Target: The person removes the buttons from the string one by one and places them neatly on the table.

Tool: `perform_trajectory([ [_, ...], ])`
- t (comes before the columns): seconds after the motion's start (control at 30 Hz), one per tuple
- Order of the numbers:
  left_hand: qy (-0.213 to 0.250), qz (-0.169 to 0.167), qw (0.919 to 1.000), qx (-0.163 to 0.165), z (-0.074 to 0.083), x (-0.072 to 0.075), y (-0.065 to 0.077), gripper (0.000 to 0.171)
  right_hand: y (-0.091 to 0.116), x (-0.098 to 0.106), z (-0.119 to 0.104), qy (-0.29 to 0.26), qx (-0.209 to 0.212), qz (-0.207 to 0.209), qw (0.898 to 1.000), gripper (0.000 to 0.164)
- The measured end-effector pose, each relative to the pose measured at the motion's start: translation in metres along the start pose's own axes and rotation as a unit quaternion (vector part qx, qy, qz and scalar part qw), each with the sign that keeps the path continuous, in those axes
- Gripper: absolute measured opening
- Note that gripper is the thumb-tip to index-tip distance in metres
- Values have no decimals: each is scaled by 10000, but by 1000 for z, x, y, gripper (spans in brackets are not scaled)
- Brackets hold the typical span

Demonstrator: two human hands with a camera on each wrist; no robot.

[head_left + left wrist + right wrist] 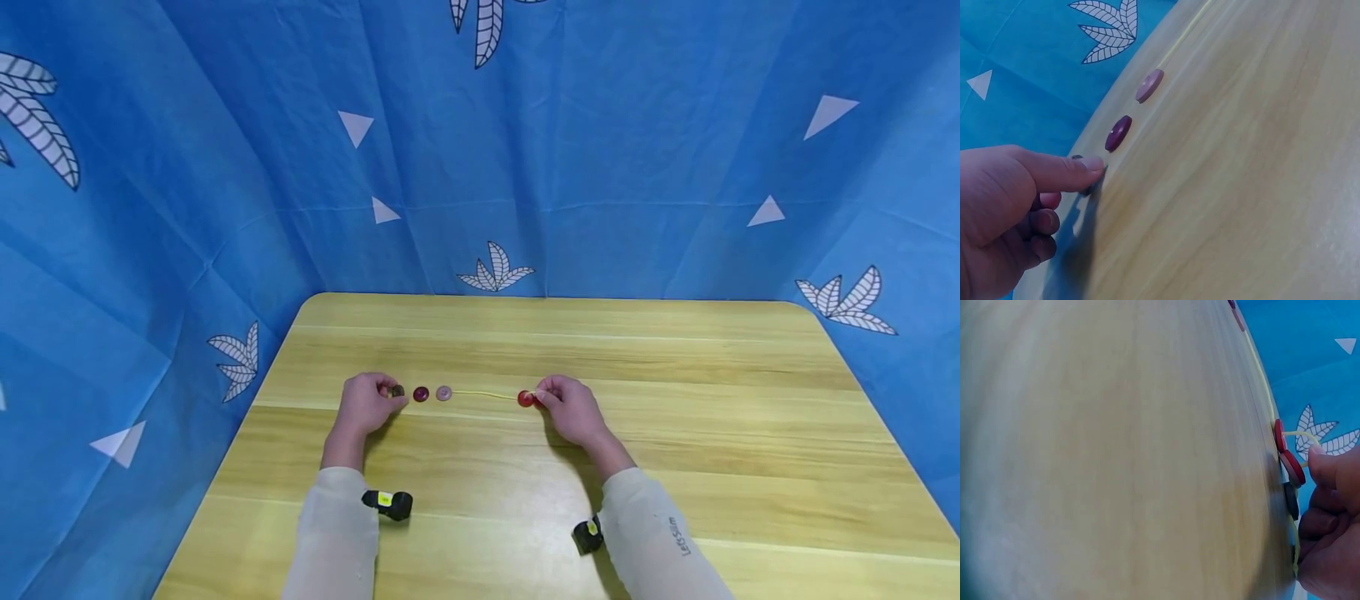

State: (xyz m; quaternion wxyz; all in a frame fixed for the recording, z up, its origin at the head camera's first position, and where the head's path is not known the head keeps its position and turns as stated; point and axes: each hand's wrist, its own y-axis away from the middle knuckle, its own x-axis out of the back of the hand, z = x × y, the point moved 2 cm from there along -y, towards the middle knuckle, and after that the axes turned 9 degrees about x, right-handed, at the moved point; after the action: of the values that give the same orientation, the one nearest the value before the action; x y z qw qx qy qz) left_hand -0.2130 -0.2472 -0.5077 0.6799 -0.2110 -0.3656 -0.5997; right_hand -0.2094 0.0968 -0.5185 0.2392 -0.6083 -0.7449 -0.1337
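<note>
A yellow cord (483, 393) runs across the table between several round buttons. At its left end lie a pale pink button (444, 392), a maroon button (421, 393) and a dark button (398, 391). My left hand (365, 404) pinches the dark button between thumb and forefinger; the thumb partly covers it in the left wrist view. To the right, a red button (525, 398) sits on the cord. Beside it, my right hand (573, 410) pinches a raised loop of cord. The right wrist view shows a second red button (1294, 469) and a dark grey button (1291, 501) near those fingers.
The wooden table (675, 417) has rounded far corners. Blue cloth (615, 167) with white leaf and triangle prints hangs behind it and along the sides. Small black cameras (395, 505) are worn on both sleeved wrists.
</note>
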Motion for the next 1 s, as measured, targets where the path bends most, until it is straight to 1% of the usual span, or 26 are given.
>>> perform_trajectory([
  [0.13, 4, -26, 10000, 78, -3, -1, 0, 28, 1, 0, 0, 8, 26, -4, 10000, 11],
  [0.23, 48, -6, 10000, 56, -4, -2, 1, 28, 1, 1, -1, 11, 45, 0, 10000, 11],
  [1.0, 221, 78, 9996, 166, -6, -3, 4, 28, 2, -1, 3, 52, 58, 65, 9999, 10],
])
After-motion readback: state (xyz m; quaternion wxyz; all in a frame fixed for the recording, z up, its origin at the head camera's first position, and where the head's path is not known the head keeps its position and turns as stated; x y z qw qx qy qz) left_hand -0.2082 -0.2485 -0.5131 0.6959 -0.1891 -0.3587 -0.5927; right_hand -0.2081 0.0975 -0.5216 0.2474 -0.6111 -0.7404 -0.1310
